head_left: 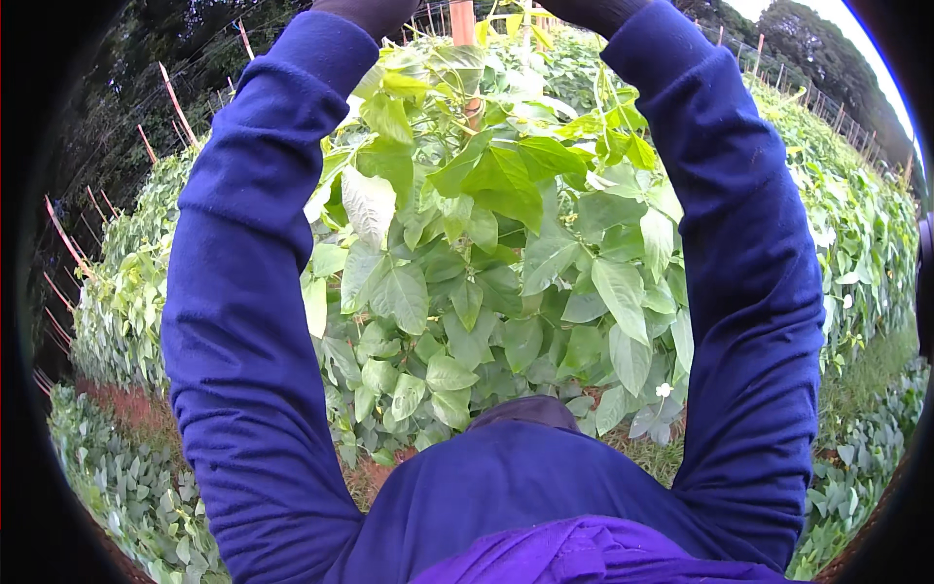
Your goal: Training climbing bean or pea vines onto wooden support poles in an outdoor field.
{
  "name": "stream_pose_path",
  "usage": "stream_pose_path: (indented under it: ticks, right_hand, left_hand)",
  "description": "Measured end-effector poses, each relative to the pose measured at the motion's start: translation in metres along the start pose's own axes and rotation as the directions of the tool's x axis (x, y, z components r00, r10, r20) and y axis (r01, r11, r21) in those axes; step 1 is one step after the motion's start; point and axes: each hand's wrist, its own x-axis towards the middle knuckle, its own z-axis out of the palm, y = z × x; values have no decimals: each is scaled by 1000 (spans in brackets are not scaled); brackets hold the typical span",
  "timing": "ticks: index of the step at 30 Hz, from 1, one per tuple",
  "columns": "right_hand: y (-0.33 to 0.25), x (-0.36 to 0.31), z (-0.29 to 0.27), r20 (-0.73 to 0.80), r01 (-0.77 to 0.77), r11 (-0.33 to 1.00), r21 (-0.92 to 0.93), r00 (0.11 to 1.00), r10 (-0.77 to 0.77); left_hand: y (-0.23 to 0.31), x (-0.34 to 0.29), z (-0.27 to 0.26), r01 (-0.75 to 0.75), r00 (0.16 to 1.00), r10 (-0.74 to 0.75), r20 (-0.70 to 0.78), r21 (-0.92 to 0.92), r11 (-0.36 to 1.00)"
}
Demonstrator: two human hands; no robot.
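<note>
Hands (375, 12) raised past frame top; leafy vine (486, 253) between blue sleeves (243, 292).

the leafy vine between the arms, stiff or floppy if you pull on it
Probably floppy: the vine has thin stems and broad, drooping leaves, so it would likely bend toward a pull. Likely light, and the leaves look easy to tear. The stake behind it seems to hold it up, so it may spring back.

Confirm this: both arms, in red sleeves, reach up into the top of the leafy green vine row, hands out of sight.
Wrong colour only. The head view shows dark blue sleeves, not red. Both arms do reach up into the leafy green vine row, hands cut off at the frame's top.
</note>
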Motion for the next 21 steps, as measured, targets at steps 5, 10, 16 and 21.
stream_pose_path:
  ticks: [5,10,16,21]
  right_hand:
    - [-24,-79,-5,-117,28,947,319,993,10]
    - [-38,-193,-11,-136,-60,894,444,982,134]
    - [-27,-332,5,119,-569,442,694,696,708]
    - [-26,-437,33,346,-711,62,700,414,842]
  left_hand:
    - [-10,8,30,-136,987,157,-41,318,938]
    - [-38,4,46,27,979,5,206,-150,988]
    - [-70,31,80,-570,809,519,275,151,808]
    - [-129,30,94,-682,607,790,87,-452,574]
